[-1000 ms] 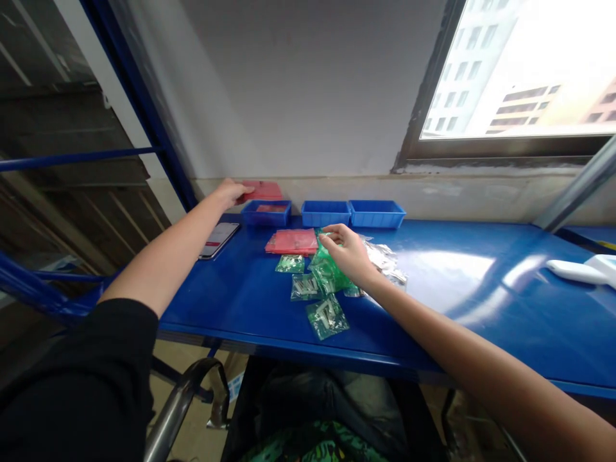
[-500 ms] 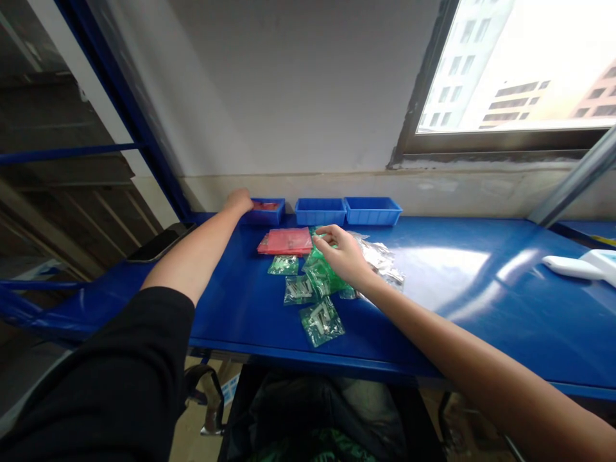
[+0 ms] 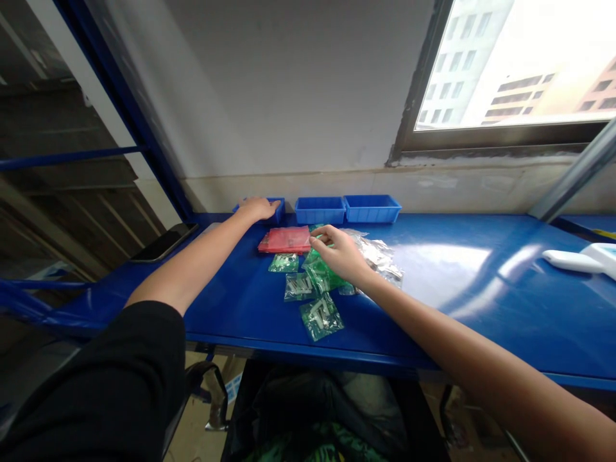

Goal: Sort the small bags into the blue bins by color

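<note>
My left hand [image 3: 260, 208] lies over the left blue bin [image 3: 280, 212], with its fingers stretched out; the bin's contents are hidden under it. My right hand [image 3: 339, 253] is closed in a pinch, thumb and forefinger at the right edge of a stack of flat red plastic bags [image 3: 287, 239]. Beneath and in front of that hand lie a green plastic bag [image 3: 322, 274] and several small clear bags [image 3: 321, 317] with white and metal pieces inside. A pile of silvery clear packets [image 3: 380, 255] sits just right of my right hand.
Two more blue bins, the middle one [image 3: 320, 210] and the right one [image 3: 372, 209], stand along the wall. A dark flat device [image 3: 163, 242] rests at the table's left. On the right lies a white handled object [image 3: 577, 260]. Blue posts [image 3: 129, 122] rise at left.
My left hand has moved right, from the bin's left end to over its middle, covering the red contents seen before. My right hand has shifted slightly left, to the red stack's edge.
</note>
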`<state>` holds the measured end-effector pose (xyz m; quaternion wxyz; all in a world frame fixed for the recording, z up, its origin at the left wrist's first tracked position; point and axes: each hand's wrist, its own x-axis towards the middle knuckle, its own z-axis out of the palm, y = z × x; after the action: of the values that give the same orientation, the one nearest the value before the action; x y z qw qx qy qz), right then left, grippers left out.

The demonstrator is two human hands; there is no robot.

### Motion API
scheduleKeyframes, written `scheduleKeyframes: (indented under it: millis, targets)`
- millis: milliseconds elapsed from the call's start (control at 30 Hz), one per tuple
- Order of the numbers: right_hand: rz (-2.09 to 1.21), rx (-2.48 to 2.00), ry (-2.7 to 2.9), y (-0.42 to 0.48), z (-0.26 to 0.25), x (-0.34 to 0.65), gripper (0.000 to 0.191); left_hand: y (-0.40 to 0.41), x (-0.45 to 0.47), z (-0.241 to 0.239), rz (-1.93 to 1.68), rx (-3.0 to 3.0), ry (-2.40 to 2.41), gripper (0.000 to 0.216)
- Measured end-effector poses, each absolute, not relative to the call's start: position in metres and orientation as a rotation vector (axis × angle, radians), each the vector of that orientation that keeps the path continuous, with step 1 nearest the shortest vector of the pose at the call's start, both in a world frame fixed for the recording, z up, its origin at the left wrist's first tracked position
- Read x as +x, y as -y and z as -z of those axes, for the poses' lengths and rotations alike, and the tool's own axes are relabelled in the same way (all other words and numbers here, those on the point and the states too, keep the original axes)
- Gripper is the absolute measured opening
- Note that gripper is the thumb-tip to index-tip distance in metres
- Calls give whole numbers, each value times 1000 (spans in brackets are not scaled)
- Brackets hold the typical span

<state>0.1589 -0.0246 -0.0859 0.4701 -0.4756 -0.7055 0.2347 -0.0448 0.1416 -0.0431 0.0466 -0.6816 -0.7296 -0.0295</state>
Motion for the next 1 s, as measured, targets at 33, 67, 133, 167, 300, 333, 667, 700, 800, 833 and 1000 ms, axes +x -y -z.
scheduleKeyframes:
  millis: [33,67,133,167,300,333,667,700,800,833,1000]
  targets:
    - [-575,-1167,1733,25,86,159,19,-137,-43,45,165,-2074,2225,68]
    - [-575,-1165,1738,25,86,159,19,-131,-42,47,289,-2092,2185,64]
    - [-572,-1160,1743,25,86,160,18,-113,-40,53,622,-2201,1965,53]
    - [-568,-1157,1745,25,86,160,18,-102,-38,57,761,-2295,1803,47]
    - [-546,-1147,1764,26,87,159,18,-58,-33,64,576,-2859,1304,32]
    - [-545,-1146,1772,26,86,159,18,-50,-32,64,470,-2934,1262,33]
    - [-546,-1166,1800,31,83,157,16,-46,-46,62,366,-2782,1282,26]
    - [-543,-1164,1802,31,83,157,16,-45,-46,62,408,-2750,1307,26]
    - [-539,-1152,1777,29,85,158,18,-37,-41,58,664,-2751,1361,25]
    - [-547,-1147,1757,28,86,159,23,-33,-38,55,795,-2785,1360,25]
    - [-723,-1131,1688,30,82,160,50,-13,-23,44,1416,-3007,1286,25]
